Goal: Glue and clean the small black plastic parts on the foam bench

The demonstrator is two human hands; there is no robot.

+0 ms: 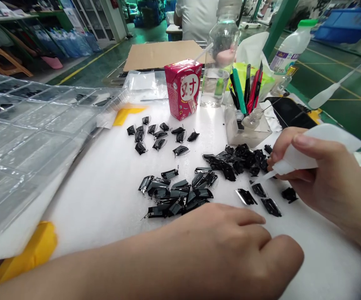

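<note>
My right hand [320,183] is closed around a white squeeze bottle [317,146] whose thin nozzle points down-left at small black parts [258,190] lying on the white foam sheet [105,200]. My left hand [239,246] rests on the sheet in the foreground, fingers curled loosely, with nothing visible in it. Just beyond its knuckles sits a heap of shiny black parts [177,193]. Another heap of black parts [236,160] lies by the nozzle, and a few spread-out ones [158,135] lie farther back.
Clear plastic trays [27,133] are stacked at left. A red drink carton with a straw [183,87], a glass bottle [225,39], a clear holder of pens and cutters [245,112] and a white bottle [291,48] stand behind. A person in white stands far back.
</note>
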